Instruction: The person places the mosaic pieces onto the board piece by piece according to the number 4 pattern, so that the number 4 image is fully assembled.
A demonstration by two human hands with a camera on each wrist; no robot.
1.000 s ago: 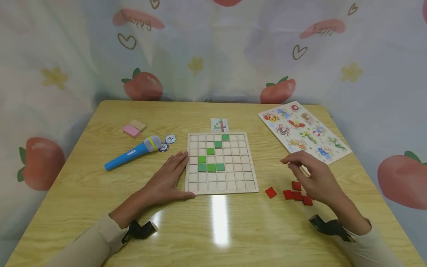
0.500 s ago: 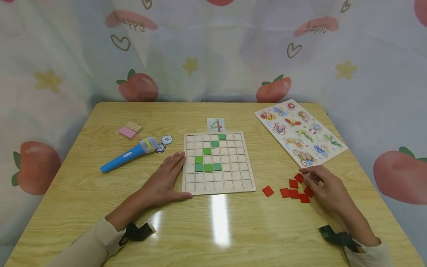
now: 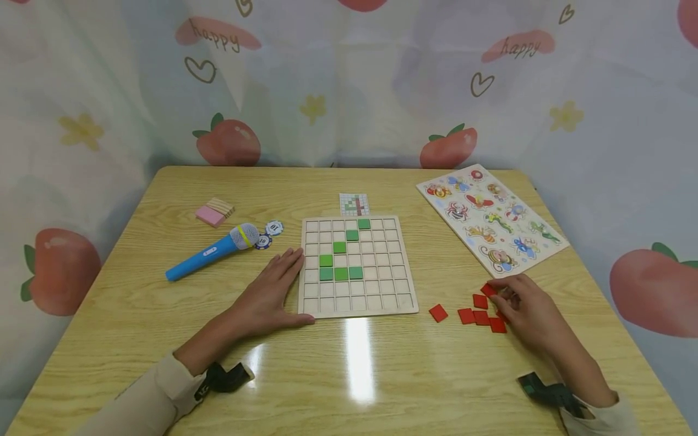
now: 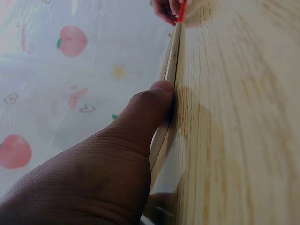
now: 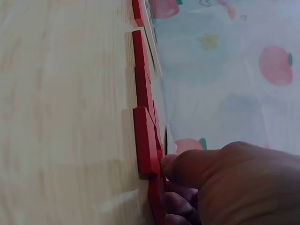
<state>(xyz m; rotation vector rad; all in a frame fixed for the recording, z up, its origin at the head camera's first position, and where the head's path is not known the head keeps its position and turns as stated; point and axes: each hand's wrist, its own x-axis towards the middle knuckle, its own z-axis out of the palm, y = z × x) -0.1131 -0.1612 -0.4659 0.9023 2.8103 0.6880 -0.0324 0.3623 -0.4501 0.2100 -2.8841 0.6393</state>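
Pinching a red tile [image 3: 488, 290], right hand [image 3: 526, 312]; left hand [image 3: 267, 297] flat against board [image 3: 357, 264]

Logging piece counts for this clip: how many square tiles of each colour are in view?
green tiles: 7
red tiles: 6 showing; the right hand may cover more
total: 13

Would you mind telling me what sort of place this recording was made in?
Probably a children's play or learning corner: a wooden table against a strawberry-print curtain, with a grid board, an insect peg puzzle and a toy microphone on it.
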